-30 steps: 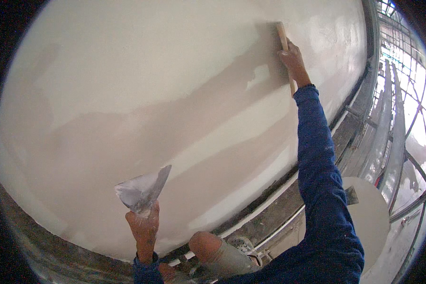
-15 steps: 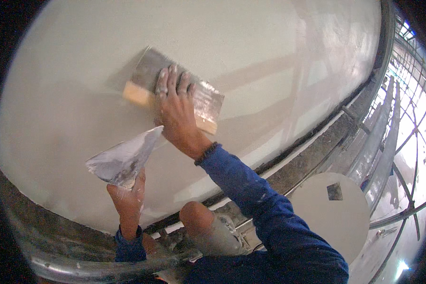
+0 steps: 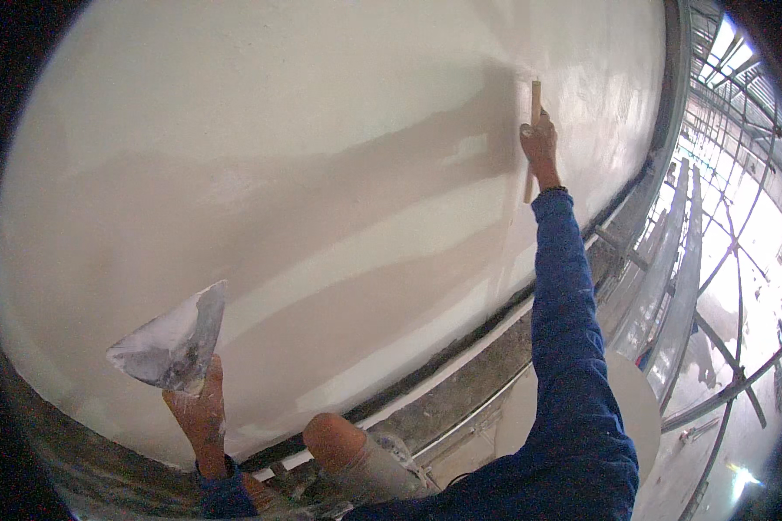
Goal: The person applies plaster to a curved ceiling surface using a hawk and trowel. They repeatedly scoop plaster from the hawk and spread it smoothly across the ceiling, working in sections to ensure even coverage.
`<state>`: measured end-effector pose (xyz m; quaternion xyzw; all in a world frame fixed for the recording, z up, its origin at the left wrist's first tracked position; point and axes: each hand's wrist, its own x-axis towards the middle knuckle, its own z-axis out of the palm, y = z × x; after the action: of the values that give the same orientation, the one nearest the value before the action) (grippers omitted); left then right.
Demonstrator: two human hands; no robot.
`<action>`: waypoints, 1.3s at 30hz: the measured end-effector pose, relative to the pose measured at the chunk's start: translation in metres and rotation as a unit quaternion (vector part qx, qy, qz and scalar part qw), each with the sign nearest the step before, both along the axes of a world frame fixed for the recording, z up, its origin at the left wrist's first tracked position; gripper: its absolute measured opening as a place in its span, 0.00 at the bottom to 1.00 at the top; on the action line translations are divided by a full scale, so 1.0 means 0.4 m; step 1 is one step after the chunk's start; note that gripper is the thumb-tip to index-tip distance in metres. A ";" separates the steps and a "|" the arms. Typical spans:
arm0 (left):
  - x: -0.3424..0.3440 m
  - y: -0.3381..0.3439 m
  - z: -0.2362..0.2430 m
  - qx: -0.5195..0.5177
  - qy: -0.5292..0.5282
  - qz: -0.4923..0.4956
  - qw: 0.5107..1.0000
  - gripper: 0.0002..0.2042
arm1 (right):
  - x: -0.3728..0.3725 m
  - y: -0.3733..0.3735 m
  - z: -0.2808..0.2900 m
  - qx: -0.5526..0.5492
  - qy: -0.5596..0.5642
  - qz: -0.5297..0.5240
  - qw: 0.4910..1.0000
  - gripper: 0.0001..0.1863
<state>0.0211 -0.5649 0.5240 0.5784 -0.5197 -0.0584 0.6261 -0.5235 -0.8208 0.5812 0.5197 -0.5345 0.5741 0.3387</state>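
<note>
My right hand (image 3: 541, 146) reaches far out to the right, wrapped round the wooden back of a wide skimming blade (image 3: 535, 94). The blade is seen nearly edge-on against the pale plastered wall (image 3: 304, 95), and its metal face is mostly hidden from view. At the lower left, my left hand (image 3: 198, 415) grips a triangular trowel (image 3: 175, 340) from below. Grey and white plaster is smeared over the trowel's face, which stands apart from the wall. The fingers under it are largely hidden.
A dark ledge (image 3: 469, 369) runs along the wall's lower edge. My bent knee (image 3: 334, 441) is close to it. Beside my right arm is a pale round lid or board (image 3: 630, 408). Scaffold poles (image 3: 682, 269) and bars fill the right side.
My right hand has swept the skimming blade from the wall's middle to the far right, turning it edge-on. My left hand and trowel have shifted left and down.
</note>
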 end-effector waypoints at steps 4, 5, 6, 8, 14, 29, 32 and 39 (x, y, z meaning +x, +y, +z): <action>-0.018 -0.003 0.017 0.013 -0.021 -0.033 0.999 0.16 | -0.045 -0.035 0.037 0.020 -0.009 0.029 0.999 0.25; -0.003 0.002 0.023 0.040 -0.031 -0.032 0.998 0.17 | 0.021 -0.004 0.049 0.112 -0.108 0.181 0.971 0.26; -0.003 -0.001 0.022 0.067 -0.033 -0.042 0.996 0.18 | 0.025 -0.011 0.046 0.106 -0.111 0.178 0.972 0.26; -0.029 -0.010 0.016 0.037 -0.006 -0.047 0.998 0.20 | 0.028 -0.023 0.043 0.094 -0.115 0.168 0.975 0.27; -0.033 -0.010 -0.032 0.004 -0.038 -0.030 0.999 0.28 | 0.352 0.037 0.013 0.042 0.083 0.011 0.996 0.32; 0.049 -0.007 -0.074 0.081 -0.004 0.008 0.997 0.16 | 0.313 0.141 0.058 0.021 0.047 0.124 0.991 0.30; 0.021 -0.001 -0.024 0.072 -0.004 -0.019 0.997 0.17 | 0.069 0.009 0.110 0.049 -0.043 -0.040 0.997 0.28; 0.042 -0.014 -0.014 0.081 -0.031 0.036 0.996 0.18 | 0.009 -0.020 0.107 0.100 -0.085 0.240 0.962 0.13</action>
<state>0.0380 -0.5704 0.5186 0.6468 -0.5110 -0.0597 0.5629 -0.5197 -0.8289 0.6241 0.6133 -0.4755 0.6241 0.0911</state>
